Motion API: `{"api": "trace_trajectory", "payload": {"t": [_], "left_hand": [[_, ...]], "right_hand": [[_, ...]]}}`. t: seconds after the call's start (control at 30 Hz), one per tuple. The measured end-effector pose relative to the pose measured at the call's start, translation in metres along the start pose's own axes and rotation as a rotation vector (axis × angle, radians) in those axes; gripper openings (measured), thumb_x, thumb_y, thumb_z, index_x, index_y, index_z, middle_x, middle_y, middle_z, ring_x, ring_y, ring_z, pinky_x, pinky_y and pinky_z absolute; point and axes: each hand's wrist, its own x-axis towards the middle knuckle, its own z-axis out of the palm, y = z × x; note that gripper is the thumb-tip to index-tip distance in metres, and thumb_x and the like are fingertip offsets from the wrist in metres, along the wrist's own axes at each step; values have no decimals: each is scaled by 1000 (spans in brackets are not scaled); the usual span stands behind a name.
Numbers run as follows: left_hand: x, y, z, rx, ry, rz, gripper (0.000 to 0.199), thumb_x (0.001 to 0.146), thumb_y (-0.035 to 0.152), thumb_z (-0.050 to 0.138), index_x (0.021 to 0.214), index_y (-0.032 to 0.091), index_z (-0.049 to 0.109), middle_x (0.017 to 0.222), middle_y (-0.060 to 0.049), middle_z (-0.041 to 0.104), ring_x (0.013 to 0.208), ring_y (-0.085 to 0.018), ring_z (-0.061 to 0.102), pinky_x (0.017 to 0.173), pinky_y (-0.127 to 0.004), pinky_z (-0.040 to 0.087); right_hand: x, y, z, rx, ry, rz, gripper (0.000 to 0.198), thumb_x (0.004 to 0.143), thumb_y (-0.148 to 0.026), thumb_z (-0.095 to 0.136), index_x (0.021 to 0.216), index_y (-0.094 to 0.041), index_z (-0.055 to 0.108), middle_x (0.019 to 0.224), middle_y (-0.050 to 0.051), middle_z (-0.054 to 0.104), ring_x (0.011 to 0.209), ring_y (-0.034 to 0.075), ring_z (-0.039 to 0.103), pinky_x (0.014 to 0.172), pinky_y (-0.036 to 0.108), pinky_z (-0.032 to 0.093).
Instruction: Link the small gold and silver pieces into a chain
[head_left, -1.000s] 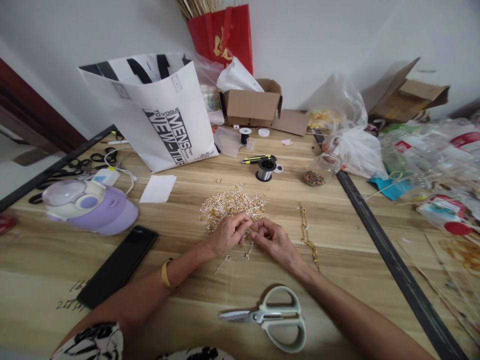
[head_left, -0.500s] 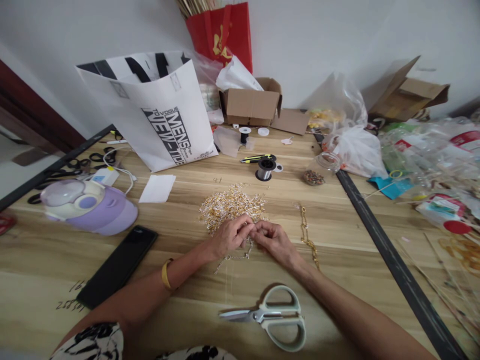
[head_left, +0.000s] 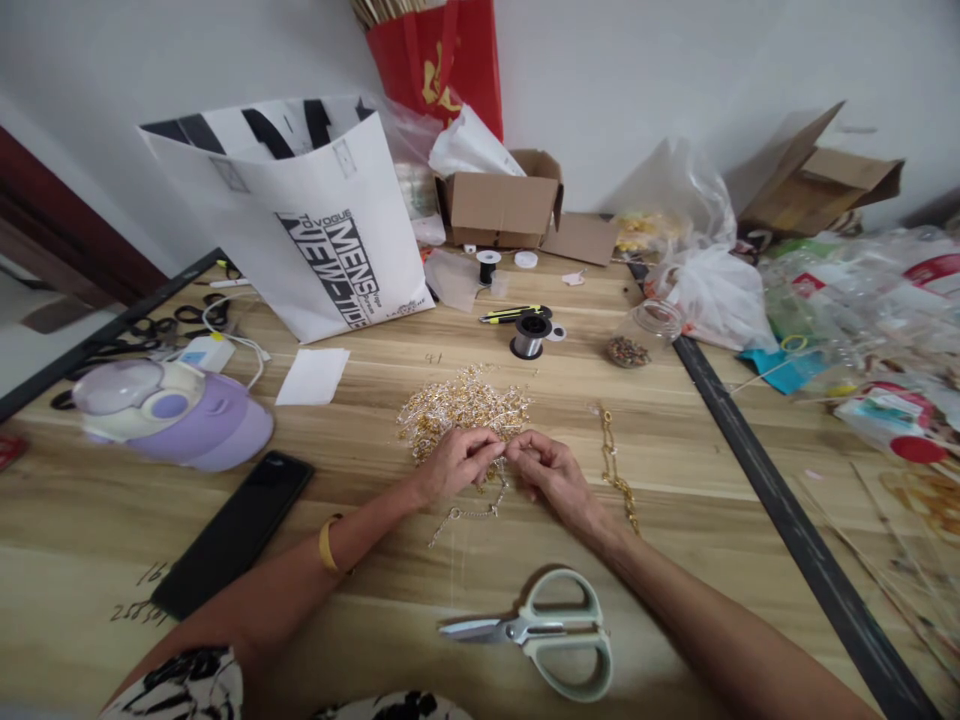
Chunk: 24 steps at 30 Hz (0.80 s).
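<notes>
A thin silver chain [head_left: 476, 514] lies in a curve on the wooden table, and its upper part rises to where my fingertips meet. My left hand [head_left: 459, 462] is closed in a pinch at that upper part. Facing it, my right hand [head_left: 551, 472] pinches at the same place, thumb against forefinger; the small piece between the fingertips is too fine to make out. Just beyond my hands is a heap of gold and silver jewellery pieces [head_left: 461, 400]. A gold chain [head_left: 611, 465] lies right of my right hand. Scissors [head_left: 555, 630] with pale green handles rest nearer to me.
A black phone [head_left: 236, 530] and a purple-and-white device [head_left: 176, 415] lie left. Behind the heap are a wire spool [head_left: 529, 338], a yellow-black cutter [head_left: 510, 314] and a jar of beads [head_left: 630, 350]. A white bag [head_left: 300, 230] and a cardboard box [head_left: 499, 210] stand at the back.
My fingertips have drawn slightly apart, and my right hand has turned a little. More of the silver chain shows below them. The view has shifted slightly.
</notes>
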Motion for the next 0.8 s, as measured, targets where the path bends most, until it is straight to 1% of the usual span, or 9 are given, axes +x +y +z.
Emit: {"api": "trace_trajectory", "payload": {"t": [0.1, 0.2, 0.43, 0.53, 0.63, 0.8], "left_hand": [[1, -2, -1, -71, -34, -36, 34, 88, 39, 47, 66, 13, 55, 45, 4, 48, 41, -7, 42, 46, -18, 33], [2, -5, -1, -148, -55, -54, 33, 86, 40, 49, 70, 12, 57, 44, 5, 47, 39, -6, 41, 44, -17, 32], [2, -9, 2, -220, -58, -85, 27, 80, 39, 59, 78, 12, 59, 45, 6, 46, 39, -6, 41, 41, -16, 31], [2, -9, 2, -212, -64, -99, 26, 79, 39, 59, 79, 13, 58, 46, 6, 46, 39, -6, 41, 40, -16, 31], [1, -8, 1, -191, -82, -85, 24, 80, 37, 58, 78, 13, 56, 47, 6, 46, 40, -6, 41, 41, -16, 31], [2, -5, -2, -51, -104, -24, 15, 82, 26, 53, 76, 13, 56, 54, 4, 52, 47, -7, 45, 48, -18, 34]], "right_hand": [[0, 0, -1, -20, 8, -1, 30, 81, -46, 60, 81, -17, 55, 48, -8, 37, 39, 6, 33, 37, 18, 26], [0, 0, -1, -25, 12, -6, 31, 80, -48, 60, 81, -17, 55, 48, -9, 36, 39, 6, 31, 37, 18, 26], [1, -3, -1, -54, 21, -27, 31, 81, -47, 59, 79, -17, 54, 47, -8, 36, 39, 6, 30, 37, 18, 25], [1, -3, -1, -53, 24, -22, 31, 80, -47, 59, 79, -17, 54, 47, -9, 35, 38, 6, 30, 37, 18, 24], [1, -1, -1, -35, 21, -18, 31, 80, -47, 60, 80, -17, 55, 46, -9, 35, 38, 6, 29, 37, 18, 23], [0, -4, -1, -43, -2, -37, 29, 81, -46, 58, 80, -17, 54, 45, -9, 33, 39, 6, 27, 38, 18, 21]]}}
